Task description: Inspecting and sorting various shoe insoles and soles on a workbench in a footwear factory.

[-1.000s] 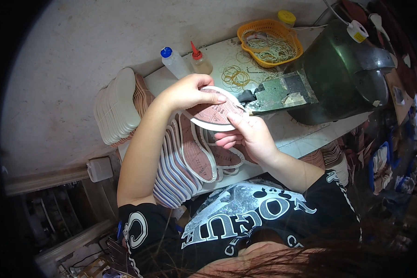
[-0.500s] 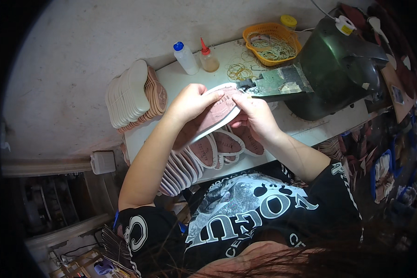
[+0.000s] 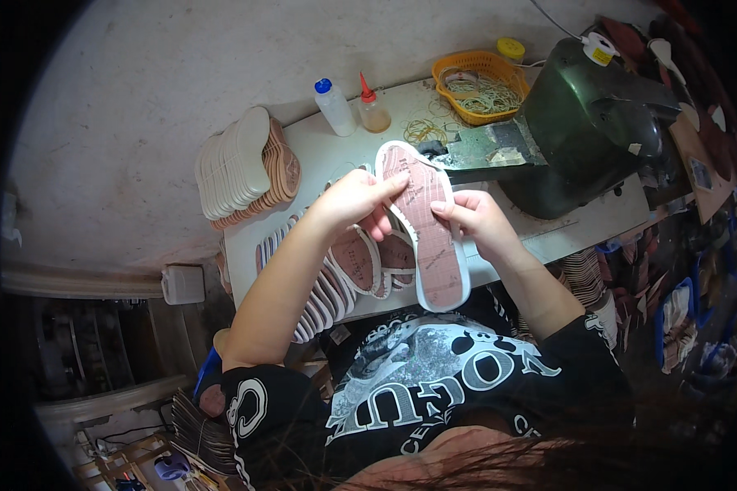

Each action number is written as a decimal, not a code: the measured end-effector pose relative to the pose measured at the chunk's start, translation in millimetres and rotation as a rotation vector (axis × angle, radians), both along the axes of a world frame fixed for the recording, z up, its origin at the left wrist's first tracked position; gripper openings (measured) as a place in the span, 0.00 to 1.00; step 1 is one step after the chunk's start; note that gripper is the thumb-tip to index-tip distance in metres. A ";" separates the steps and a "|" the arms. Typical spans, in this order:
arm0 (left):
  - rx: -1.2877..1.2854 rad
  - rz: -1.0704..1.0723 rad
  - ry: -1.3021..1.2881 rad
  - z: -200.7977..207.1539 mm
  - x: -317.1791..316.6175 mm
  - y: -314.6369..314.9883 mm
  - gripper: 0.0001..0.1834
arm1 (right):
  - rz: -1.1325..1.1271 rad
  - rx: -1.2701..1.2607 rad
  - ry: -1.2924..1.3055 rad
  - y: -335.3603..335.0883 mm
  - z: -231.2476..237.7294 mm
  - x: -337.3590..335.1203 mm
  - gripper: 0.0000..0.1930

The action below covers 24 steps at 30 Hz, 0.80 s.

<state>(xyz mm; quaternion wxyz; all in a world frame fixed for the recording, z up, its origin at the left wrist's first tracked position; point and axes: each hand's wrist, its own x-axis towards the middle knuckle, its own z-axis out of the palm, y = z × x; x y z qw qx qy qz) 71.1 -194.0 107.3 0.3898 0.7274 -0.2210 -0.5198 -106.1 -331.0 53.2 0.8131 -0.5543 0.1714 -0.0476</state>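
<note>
A reddish-brown insole [image 3: 430,233] with a white bound edge is held face up above the table's front, its wider end pointing toward me. My right hand [image 3: 479,217] pinches its right edge, thumb on the face and fingers hidden beneath. My left hand [image 3: 356,200] grips the other edge near the far end, thumb laid across the face, other fingers curled by the rim. Below lie loose insoles [image 3: 354,260] of the same kind, partly covered by the held one. Beside them a row of stacked insoles [image 3: 315,303] runs under my left forearm.
Behind the insole stands a dark green machine [image 3: 581,123] with a flat arm [image 3: 495,147] reaching left. An orange basket [image 3: 483,61] of bands, a blue-capped bottle [image 3: 334,110] and a red-tipped bottle [image 3: 375,114] line the back. Pale insoles [image 3: 237,168] are stacked at the table's left.
The insole has come away from the machine's arm toward me and turned, so its whole face shows. My right hand has slid along to its middle edge.
</note>
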 end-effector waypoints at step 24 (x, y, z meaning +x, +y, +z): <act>-0.107 0.262 -0.090 -17.6 35.8 -16.4 0.23 | 0.028 0.312 0.077 39.5 -7.9 -20.6 0.13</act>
